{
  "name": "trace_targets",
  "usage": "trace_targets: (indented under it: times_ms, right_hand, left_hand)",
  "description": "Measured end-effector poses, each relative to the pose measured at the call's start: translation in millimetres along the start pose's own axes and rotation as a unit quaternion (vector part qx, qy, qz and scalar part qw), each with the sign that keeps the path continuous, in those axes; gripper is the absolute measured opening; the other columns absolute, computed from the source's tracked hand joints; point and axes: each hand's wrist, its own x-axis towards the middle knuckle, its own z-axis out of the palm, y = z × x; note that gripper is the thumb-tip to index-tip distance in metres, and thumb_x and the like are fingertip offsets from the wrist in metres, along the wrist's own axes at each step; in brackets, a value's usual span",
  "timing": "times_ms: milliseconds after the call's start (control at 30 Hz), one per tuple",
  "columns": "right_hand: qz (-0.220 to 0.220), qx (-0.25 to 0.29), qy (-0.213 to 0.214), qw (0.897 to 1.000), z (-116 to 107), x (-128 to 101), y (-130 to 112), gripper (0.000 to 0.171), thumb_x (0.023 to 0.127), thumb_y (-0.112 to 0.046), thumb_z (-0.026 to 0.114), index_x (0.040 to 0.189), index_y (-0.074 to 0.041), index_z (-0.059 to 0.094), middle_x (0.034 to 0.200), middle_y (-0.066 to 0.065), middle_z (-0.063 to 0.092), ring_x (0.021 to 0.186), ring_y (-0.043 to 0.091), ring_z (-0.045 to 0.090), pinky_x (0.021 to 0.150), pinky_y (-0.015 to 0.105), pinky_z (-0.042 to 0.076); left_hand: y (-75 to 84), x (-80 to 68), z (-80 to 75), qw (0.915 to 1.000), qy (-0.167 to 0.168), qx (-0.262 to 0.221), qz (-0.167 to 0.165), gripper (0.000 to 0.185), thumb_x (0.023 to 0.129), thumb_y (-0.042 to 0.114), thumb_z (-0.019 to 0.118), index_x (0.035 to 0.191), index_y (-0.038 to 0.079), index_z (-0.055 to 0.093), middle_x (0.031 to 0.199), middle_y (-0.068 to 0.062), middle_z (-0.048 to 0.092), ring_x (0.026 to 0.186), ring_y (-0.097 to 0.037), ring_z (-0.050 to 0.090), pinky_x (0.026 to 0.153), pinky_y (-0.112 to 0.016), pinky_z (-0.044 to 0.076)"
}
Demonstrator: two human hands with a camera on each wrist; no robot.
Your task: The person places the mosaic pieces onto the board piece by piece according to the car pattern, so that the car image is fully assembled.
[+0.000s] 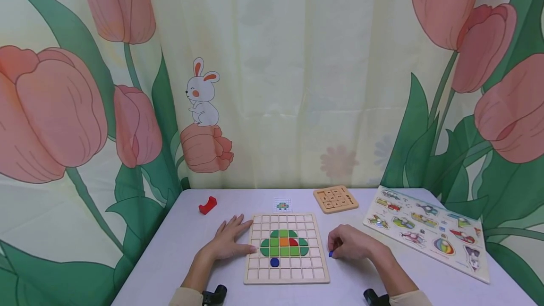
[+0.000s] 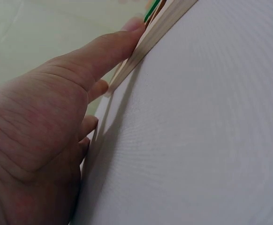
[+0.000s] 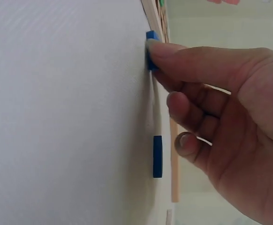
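Observation:
A wooden grid board (image 1: 303,275) lies on the table with green tiles (image 1: 284,251), an orange tile (image 1: 283,241) and red pieces (image 1: 293,242) forming a turtle-like shape. Below them a blue disc (image 1: 275,262) sits on the grid. My left hand (image 1: 231,240) rests at the board's left edge, fingers extended and thumb on the rim. To the right of the board, my right hand (image 1: 350,242) pinches a small blue piece (image 3: 151,58) between thumb and forefinger, close over the table. A second blue piece (image 3: 158,157) stands out below the fingers in the right wrist view; the hand hides it in the head view.
Behind the board lies a small picture card (image 1: 282,205). A red arch-shaped piece (image 1: 208,205) is at the back left, a wooden number puzzle (image 1: 335,199) at the back right. The large picture puzzle board (image 1: 429,235) covers the right side. A tulip-print curtain (image 1: 272,84) hangs behind.

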Motion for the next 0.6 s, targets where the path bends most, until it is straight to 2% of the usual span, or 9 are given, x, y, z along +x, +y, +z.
trace_targets:
  times_ms: [133, 300, 467, 600]
  right_hand:
    - [-0.001, -0.007, 0.027, 1.0, 1, 4, 1, 0.015, 0.087, -0.003, 0.08, 0.083, -0.015, 0.071, 0.079, -0.003, 0.066, 0.077, 0.017, 0.058, 0.064, 0.025, 0.045]
    - [-0.01, -0.008, 0.039, 0.999, 3, 6, 2, 0.014, 0.089, -0.004, 0.08, 0.084, -0.014, 0.071, 0.08, -0.003, 0.066, 0.08, 0.017, 0.058, 0.066, 0.026, 0.045]
    - [-0.019, 0.016, 0.063, 0.998, 4, 10, 0, 0.011, 0.092, -0.004, 0.075, 0.089, -0.015, 0.072, 0.085, -0.005, 0.068, 0.083, 0.017, 0.059, 0.07, 0.025, 0.048]
    - [-0.042, 0.034, 0.085, 0.995, 3, 12, -3, 0.015, 0.093, -0.002, 0.073, 0.092, -0.017, 0.073, 0.087, -0.006, 0.07, 0.083, 0.015, 0.06, 0.072, 0.023, 0.05]
  left_hand:
    - [-0.4, -0.1, 0.2, 1.0, -0.001, -0.001, -0.001, 0.096, 0.077, 0.067, 0.078, 0.158, 0.026, 0.047, 0.172, -0.013, 0.027, 0.162, -0.038, 0.012, 0.128, -0.067, 0.002]
    - [-1.9, 1.4, 1.5, 1.0, -0.004, -0.002, -0.004, 0.097, 0.076, 0.068, 0.078, 0.158, 0.027, 0.047, 0.173, -0.012, 0.026, 0.162, -0.038, 0.011, 0.128, -0.067, 0.002]
    - [-1.4, 0.7, 1.4, 0.9999, -0.006, -0.003, -0.007, 0.097, 0.076, 0.069, 0.078, 0.158, 0.027, 0.047, 0.173, -0.012, 0.026, 0.162, -0.038, 0.011, 0.128, -0.067, 0.001]
    - [-2.0, 1.3, 1.5, 1.0, -0.006, -0.002, -0.006, 0.095, 0.077, 0.068, 0.078, 0.158, 0.027, 0.047, 0.173, -0.012, 0.026, 0.162, -0.038, 0.011, 0.128, -0.067, 0.002]
